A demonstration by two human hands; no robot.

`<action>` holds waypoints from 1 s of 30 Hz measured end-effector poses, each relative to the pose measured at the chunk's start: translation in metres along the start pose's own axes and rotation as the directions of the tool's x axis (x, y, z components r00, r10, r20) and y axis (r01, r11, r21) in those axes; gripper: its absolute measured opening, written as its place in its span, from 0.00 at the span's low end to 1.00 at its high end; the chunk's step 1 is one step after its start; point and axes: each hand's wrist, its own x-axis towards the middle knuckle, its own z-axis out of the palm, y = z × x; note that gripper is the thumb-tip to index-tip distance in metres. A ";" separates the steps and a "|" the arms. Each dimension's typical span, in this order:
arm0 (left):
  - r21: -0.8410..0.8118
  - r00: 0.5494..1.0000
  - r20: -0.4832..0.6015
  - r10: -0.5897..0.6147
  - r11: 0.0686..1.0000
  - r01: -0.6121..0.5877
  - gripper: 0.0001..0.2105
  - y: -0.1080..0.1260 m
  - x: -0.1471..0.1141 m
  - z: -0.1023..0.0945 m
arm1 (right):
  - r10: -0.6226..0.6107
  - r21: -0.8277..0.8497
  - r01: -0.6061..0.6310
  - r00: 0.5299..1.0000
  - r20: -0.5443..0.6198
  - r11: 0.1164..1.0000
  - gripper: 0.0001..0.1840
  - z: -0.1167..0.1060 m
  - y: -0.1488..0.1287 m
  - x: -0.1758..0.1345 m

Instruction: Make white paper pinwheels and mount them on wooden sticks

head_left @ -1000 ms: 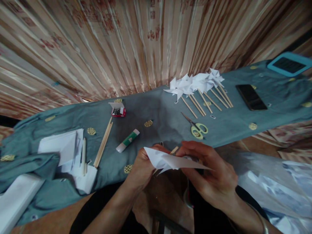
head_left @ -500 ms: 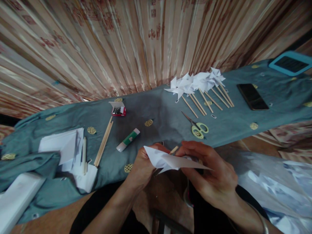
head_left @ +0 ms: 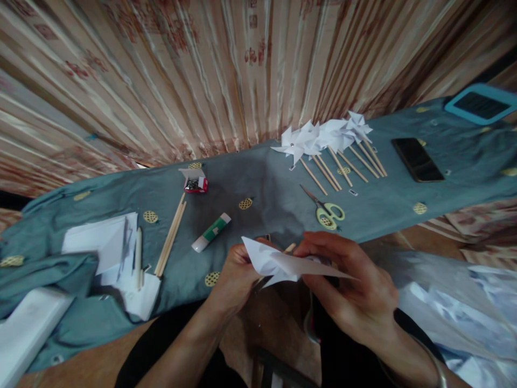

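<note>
A white paper pinwheel [head_left: 278,264] is held between my two hands just off the table's front edge. A wooden stick [head_left: 290,248] passes behind its blades, one end showing beside my right fingers. My left hand [head_left: 238,269] is closed on the pinwheel's left side, around the stick; paper covers some of its fingertips. On the other side, my right hand [head_left: 347,280] has thumb and fingers curled around the blades and the stick's end. What lies between those fingertips is partly hidden. Green-handled scissors [head_left: 323,207] and a glue stick [head_left: 211,233] lie just beyond my hands.
Several finished pinwheels [head_left: 323,137] lie in a row at the back. To their right are a phone [head_left: 418,160] and a blue-framed tablet [head_left: 482,103]. Leftward are an open red box of small metal pieces [head_left: 196,184], loose sticks [head_left: 172,237], paper sheets [head_left: 95,242] and a pen [head_left: 139,258].
The pinwheel and my right hand have shifted very slightly to the right, and the blades have tilted a little. Both hands keep their hold. Things on the table have stayed put.
</note>
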 end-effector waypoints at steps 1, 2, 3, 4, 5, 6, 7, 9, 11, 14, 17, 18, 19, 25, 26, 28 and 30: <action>-0.005 1.000 0.002 -0.001 1.000 0.001 0.13 0.000 0.000 0.000 | 0.001 -0.004 -0.001 1.000 -0.001 1.000 0.19 0.000 0.000 0.000; -0.010 1.000 0.006 -0.003 1.000 0.003 0.13 0.000 0.001 0.000 | 0.001 -0.007 -0.001 1.000 -0.003 1.000 0.19 0.000 0.000 0.001; -0.010 1.000 0.010 -0.008 1.000 0.008 0.13 -0.001 0.001 0.000 | 0.000 -0.008 0.000 1.000 -0.004 1.000 0.19 0.000 -0.001 0.001; -0.011 1.000 0.014 -0.012 1.000 0.012 0.13 -0.001 0.001 0.000 | -0.006 -0.005 0.006 1.000 -0.004 1.000 0.19 0.000 -0.001 0.001; -0.013 1.000 0.015 -0.014 1.000 0.014 0.13 -0.001 0.002 0.000 | -0.012 -0.002 0.012 1.000 0.000 1.000 0.19 0.000 0.000 0.001; -0.015 1.000 0.015 -0.017 1.000 0.017 0.13 -0.001 0.002 0.000 | -0.016 0.002 0.016 1.000 0.002 1.000 0.19 -0.001 0.000 0.001; -0.019 1.000 0.014 -0.019 1.000 0.019 0.13 -0.001 0.002 0.000 | -0.018 0.008 0.018 1.000 0.004 1.000 0.19 -0.001 0.000 0.001; -0.033 1.000 0.019 -0.024 0.999 0.024 0.12 0.000 0.002 0.000 | -0.011 0.022 0.011 1.000 0.006 1.000 0.20 -0.001 0.000 0.001; -0.044 0.999 0.026 -0.035 0.998 0.036 0.11 0.000 0.001 -0.001 | 0.014 0.049 -0.014 1.000 0.005 0.999 0.20 0.000 0.001 0.000; -0.081 0.997 0.008 -0.072 0.994 0.072 0.10 -0.003 0.000 -0.002 | 0.105 0.180 -0.107 0.994 0.018 0.978 0.21 0.003 0.003 0.000; -0.121 0.993 0.006 -0.120 0.985 0.120 0.10 -0.009 0.000 -0.004 | 0.252 0.387 -0.246 0.967 0.038 0.889 0.17 0.008 0.008 0.004; -0.121 0.992 0.010 -0.122 0.985 0.123 0.10 -0.011 0.001 -0.005 | 0.294 0.457 -0.284 0.955 0.052 0.843 0.16 0.010 0.011 0.005; -0.116 0.994 0.007 -0.113 0.987 0.114 0.09 -0.013 0.002 -0.005 | 0.330 0.522 -0.321 0.941 0.078 0.790 0.15 0.012 0.013 0.007; -0.085 0.993 -0.090 -0.072 0.994 0.064 0.12 -0.015 0.006 -0.003 | 0.479 0.719 -0.523 0.826 0.296 0.457 0.16 0.023 0.028 0.016; -0.076 0.992 -0.104 -0.068 0.995 0.060 0.12 -0.016 0.006 -0.003 | 0.485 0.723 -0.534 0.818 0.310 0.438 0.16 0.025 0.030 0.016; -0.056 0.991 -0.123 -0.050 0.998 0.043 0.12 -0.018 0.005 -0.005 | 0.498 0.719 -0.560 0.799 0.337 0.413 0.17 0.029 0.034 0.016; -0.046 0.990 -0.136 -0.035 0.999 0.029 0.11 -0.023 0.005 -0.007 | 0.508 0.709 -0.585 0.782 0.363 0.394 0.17 0.033 0.038 0.015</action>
